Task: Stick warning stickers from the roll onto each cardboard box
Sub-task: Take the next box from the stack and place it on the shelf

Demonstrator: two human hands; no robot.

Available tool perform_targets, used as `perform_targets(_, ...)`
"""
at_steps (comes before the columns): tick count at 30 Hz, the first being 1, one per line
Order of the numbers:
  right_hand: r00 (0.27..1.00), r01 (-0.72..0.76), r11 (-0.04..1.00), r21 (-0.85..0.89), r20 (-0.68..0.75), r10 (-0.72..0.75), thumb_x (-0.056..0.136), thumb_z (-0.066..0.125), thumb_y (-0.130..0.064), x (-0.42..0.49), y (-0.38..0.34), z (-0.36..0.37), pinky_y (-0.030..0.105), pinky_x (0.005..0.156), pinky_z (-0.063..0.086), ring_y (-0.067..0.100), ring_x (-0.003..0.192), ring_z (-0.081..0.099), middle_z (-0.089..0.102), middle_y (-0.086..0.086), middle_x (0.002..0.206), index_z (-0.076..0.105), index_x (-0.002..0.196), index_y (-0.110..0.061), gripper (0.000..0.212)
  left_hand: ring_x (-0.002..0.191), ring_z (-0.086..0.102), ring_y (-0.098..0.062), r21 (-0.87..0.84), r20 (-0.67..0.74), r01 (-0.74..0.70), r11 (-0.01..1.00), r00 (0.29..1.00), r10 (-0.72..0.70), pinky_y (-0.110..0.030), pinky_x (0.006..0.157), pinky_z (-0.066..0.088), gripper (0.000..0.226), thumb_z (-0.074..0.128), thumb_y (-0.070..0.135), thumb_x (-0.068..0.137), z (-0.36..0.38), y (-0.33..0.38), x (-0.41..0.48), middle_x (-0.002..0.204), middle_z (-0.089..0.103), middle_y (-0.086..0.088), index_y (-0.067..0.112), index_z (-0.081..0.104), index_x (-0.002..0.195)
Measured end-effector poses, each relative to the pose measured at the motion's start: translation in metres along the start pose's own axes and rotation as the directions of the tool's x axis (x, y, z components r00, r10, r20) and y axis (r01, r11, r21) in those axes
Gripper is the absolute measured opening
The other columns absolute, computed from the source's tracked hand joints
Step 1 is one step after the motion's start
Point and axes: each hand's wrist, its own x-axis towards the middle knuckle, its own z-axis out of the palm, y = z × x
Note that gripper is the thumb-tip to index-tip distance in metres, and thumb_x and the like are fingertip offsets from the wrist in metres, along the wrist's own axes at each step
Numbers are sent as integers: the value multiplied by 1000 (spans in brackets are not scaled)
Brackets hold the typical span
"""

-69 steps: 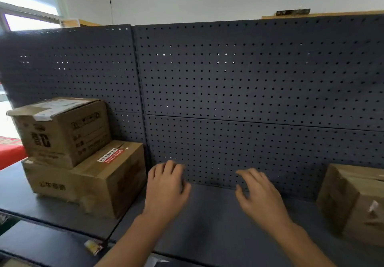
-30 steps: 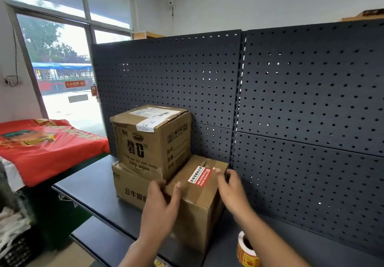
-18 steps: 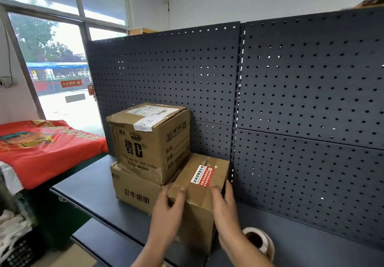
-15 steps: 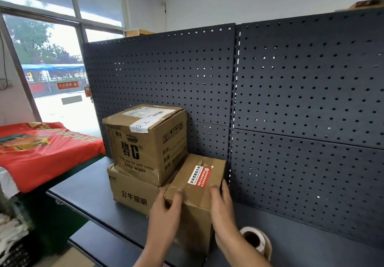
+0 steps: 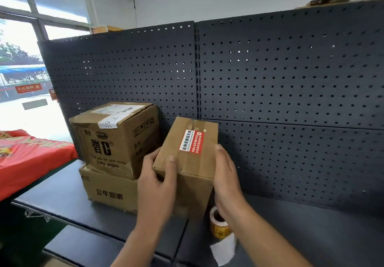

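A small brown cardboard box (image 5: 191,175) with a red and white warning sticker (image 5: 191,141) on its top is held between both hands, tilted toward me. My left hand (image 5: 158,181) grips its left front corner, thumb on top. My right hand (image 5: 225,175) presses its right side. The sticker roll (image 5: 218,224) lies on the dark shelf (image 5: 311,235) just below my right wrist, a white strip of backing paper trailing forward. To the left, a baby wipes box (image 5: 116,137) sits on a flatter cardboard box (image 5: 108,192).
A dark pegboard wall (image 5: 280,83) rises right behind the boxes. A red cloth (image 5: 29,158) covers a surface at the far left, under a large window (image 5: 22,58). A lower shelf edge (image 5: 87,244) runs along the front.
My view swung left from the bare shelf to the box stack. Both hands closed on the small stickered box and lifted and tilted it up from beside the stack.
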Motion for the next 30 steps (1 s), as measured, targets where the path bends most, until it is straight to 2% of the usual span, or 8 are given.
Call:
perform_targets(3, 998, 33, 999, -11, -55, -33, 109, 42, -47, -10, -22, -26, 35, 87, 60, 8, 92, 76, 80, -7, 103, 70, 119, -35, 32, 102, 52, 27, -62, 32, -17, 998, 999, 19, 2, 70, 43, 31, 58, 41, 101, 20, 11, -10, 120, 60, 25, 33, 53, 131)
perform_targets(5, 996, 55, 998, -28, -75, -57, 109, 46, -41, -15, -34, -48, 29, 82, 60, 4, 90, 76, 80, -15, 98, 69, 110, -40, 22, 107, 50, 27, -110, 59, -11, 994, 998, 17, 1, 74, 44, 33, 59, 42, 101, 36, 17, -19, 131, 56, 25, 31, 52, 132)
perform_targets(8, 994, 78, 992, -98, -74, -86, 109, 48, -35, -26, -55, -82, 18, 71, 57, -1, 87, 75, 79, -21, 92, 67, 101, -44, 23, 98, 53, 26, -178, 113, 17, 984, 994, 4, -7, 71, 46, 28, 58, 43, 100, 64, 31, -38, 117, 58, 27, 37, 50, 126)
perform_targets(10, 988, 89, 986, -144, -111, -106, 110, 45, -34, -31, -64, -109, 15, 68, 55, -2, 86, 75, 79, -20, 93, 70, 107, -40, 25, 95, 53, 28, -224, 164, 48, 973, 986, -11, -8, 73, 49, 28, 58, 39, 102, 84, 39, -51, 113, 57, 28, 40, 49, 129)
perform_targets(15, 975, 39, 973, -228, -205, -87, 111, 43, -34, -51, -83, -172, 25, 80, 55, 9, 98, 75, 80, -6, 105, 72, 119, -26, 32, 94, 62, 21, -296, 306, 173, 940, 949, -78, -6, 72, 48, 35, 59, 34, 103, 136, 51, -87, 115, 66, 27, 49, 51, 134)
perform_targets(20, 959, -10, 953, -302, -272, -76, 108, 50, -27, -69, -85, -229, 28, 83, 59, 5, 91, 76, 80, -13, 99, 73, 107, -34, 24, 105, 59, 12, -264, 426, 237, 935, 898, -108, -16, 83, 45, 38, 60, 36, 102, 184, 47, -114, 121, 62, 27, 44, 50, 138)
perform_targets(27, 942, -107, 939, -326, -337, -10, 108, 50, -29, -73, -71, -283, 27, 82, 59, 2, 93, 75, 79, -14, 102, 70, 118, -34, 23, 102, 52, 14, -224, 515, 327, 918, 840, -174, -14, 79, 42, 28, 58, 38, 103, 231, 39, -145, 111, 54, 35, 51, 48, 126)
perform_targets(30, 940, -126, 937, -326, -341, 7, 108, 50, -26, -71, -65, -300, 30, 86, 59, 2, 93, 75, 79, -16, 101, 69, 116, -34, 22, 107, 56, 10, -214, 517, 336, 917, 836, -185, -17, 82, 45, 33, 58, 38, 103, 242, 36, -151, 117, 58, 30, 47, 49, 133)
